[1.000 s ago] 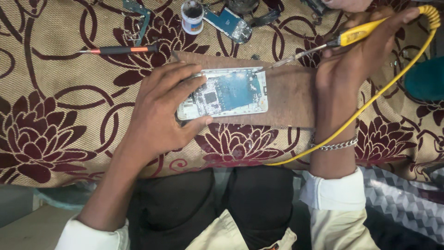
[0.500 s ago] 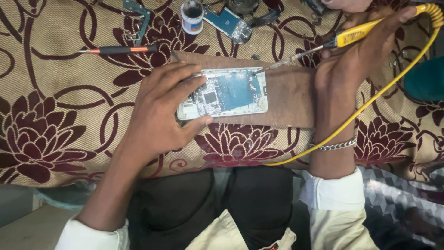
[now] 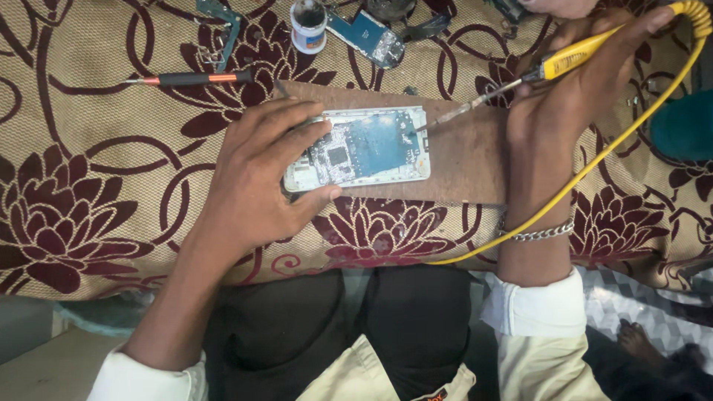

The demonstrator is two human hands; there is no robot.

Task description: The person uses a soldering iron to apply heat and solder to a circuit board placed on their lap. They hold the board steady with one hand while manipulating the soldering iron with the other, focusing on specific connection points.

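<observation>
An opened phone [image 3: 368, 148] with its blue circuit board bared lies on a brown wooden board [image 3: 464, 160]. My left hand [image 3: 256, 174] grips the phone's left end, thumb under its lower edge. My right hand [image 3: 572, 89] holds a yellow soldering iron [image 3: 568, 59] like a pen. Its metal tip touches the circuit board near the phone's upper right corner. A yellow cable [image 3: 616, 148] runs from the iron down around my right wrist, which wears a metal bracelet [image 3: 536, 232].
The board rests on a tan cloth with maroon flowers [image 3: 89, 148]. A red-and-black screwdriver [image 3: 189, 78] lies at upper left. A small white jar [image 3: 307, 26], another circuit board [image 3: 368, 33] and tool parts sit along the top edge. A teal object [image 3: 683, 122] is at the right.
The iron's tip has moved down a little onto the circuit board. My left hand keeps its hold on the phone.
</observation>
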